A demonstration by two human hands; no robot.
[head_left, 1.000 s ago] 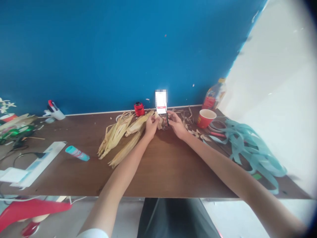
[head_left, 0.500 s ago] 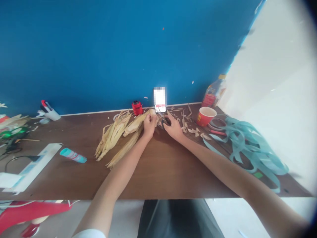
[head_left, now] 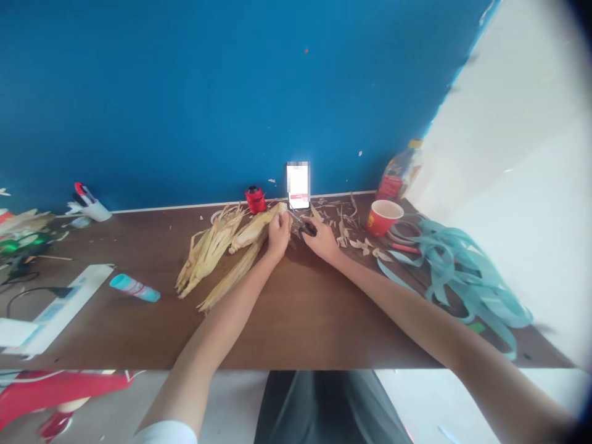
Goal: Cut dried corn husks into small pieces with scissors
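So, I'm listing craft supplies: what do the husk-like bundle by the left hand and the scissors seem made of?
The bundle looks like dried corn husk: matte, straw-yellow, papery, with fibrous ribs. The scissors in the right hand seem to have black plastic loops; the blades are too small to tell.

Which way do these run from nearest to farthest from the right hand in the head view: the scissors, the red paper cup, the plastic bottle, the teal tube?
From the right hand:
1. Black-handled scissors, at its fingers.
2. Red paper cup, off to its right.
3. Plastic bottle, behind the cup.
4. Teal tube, far off to the left.
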